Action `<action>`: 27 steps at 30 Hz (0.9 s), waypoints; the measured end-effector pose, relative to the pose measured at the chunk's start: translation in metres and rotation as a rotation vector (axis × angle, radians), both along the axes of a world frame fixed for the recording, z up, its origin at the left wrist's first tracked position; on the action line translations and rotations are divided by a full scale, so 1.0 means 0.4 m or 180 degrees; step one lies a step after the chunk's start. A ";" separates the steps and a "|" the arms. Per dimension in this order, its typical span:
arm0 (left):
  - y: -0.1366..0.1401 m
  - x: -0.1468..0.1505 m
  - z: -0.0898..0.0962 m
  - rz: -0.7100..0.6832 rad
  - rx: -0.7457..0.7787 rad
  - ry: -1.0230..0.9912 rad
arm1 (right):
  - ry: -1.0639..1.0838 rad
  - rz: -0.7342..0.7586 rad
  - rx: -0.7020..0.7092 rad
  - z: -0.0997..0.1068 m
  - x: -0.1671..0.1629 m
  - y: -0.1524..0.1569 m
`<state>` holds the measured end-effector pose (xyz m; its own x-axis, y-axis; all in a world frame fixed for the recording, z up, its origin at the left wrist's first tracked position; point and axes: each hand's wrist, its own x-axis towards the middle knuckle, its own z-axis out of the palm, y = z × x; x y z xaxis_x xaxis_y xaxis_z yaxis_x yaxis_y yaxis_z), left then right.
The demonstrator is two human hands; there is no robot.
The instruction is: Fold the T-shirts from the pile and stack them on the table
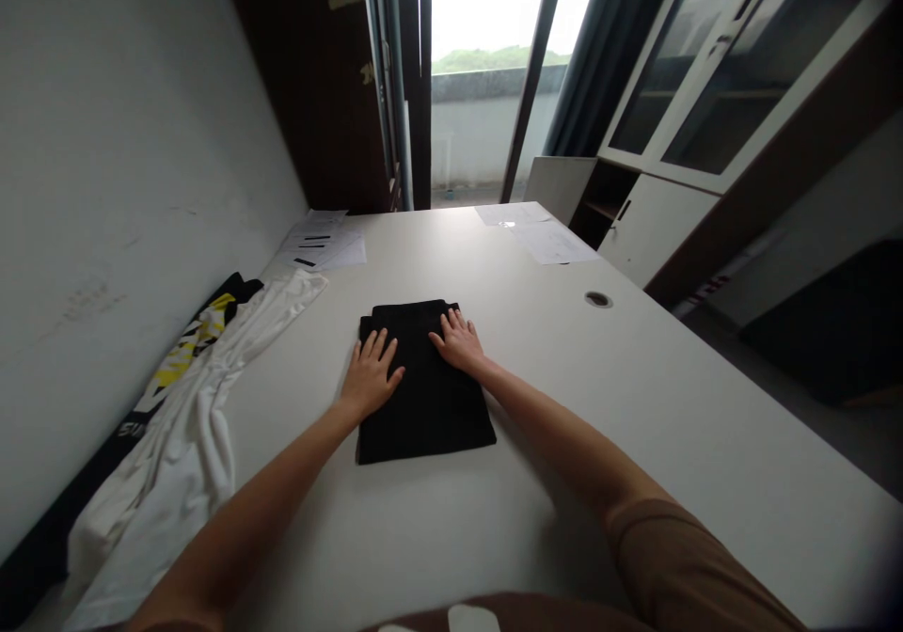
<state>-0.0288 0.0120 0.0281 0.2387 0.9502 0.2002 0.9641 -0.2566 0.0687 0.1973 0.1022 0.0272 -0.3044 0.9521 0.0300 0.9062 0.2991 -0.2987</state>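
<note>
A black folded garment [430, 411] lies flat on the white table, made into a neat, roughly rectangular stack. Which kind of garment it is, I cannot tell. On its left side rests my left hand [371, 375], palm down with the fingers spread. My right hand [461, 340] lies flat over its upper right edge, fingers also apart. Both hands touch the cloth from above and grip nothing. At the top the layers do not line up fully, with a narrower piece showing past the wider one.
White clothing [187, 425] lies loosely along the table's left side, beside a black and yellow garment [187, 345] against the wall. Paper sheets [324, 244] are at the far left, and more papers [554, 240] at the far right. A round cable hole [598, 300] pierces the white table [635, 406].
</note>
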 end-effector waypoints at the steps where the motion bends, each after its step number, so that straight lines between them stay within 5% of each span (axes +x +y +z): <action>1: -0.033 0.008 -0.001 -0.0173 -0.0053 -0.0019 | -0.0008 0.0162 0.0113 0.000 -0.006 -0.033; 5: -0.104 0.005 -0.011 -0.0363 -0.0202 -0.0023 | -0.0017 0.0710 0.0443 -0.013 -0.004 -0.149; 12: -0.117 -0.025 -0.006 -0.0012 -0.0150 -0.0086 | -0.0123 0.0248 0.0204 -0.001 0.063 -0.209; 19: -0.179 -0.005 0.010 -0.0861 -0.0189 -0.0107 | -0.0062 0.0878 0.0381 0.003 0.056 -0.308; 27: -0.248 -0.093 -0.029 -0.0146 -0.0074 -0.0002 | 0.0293 0.0195 0.0250 -0.006 0.177 -0.351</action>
<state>-0.0659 -0.0871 0.0166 0.2820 0.9427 0.1784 0.9513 -0.2989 0.0757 0.2679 -0.0382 0.0247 -0.3543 0.9255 0.1341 0.8554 0.3787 -0.3533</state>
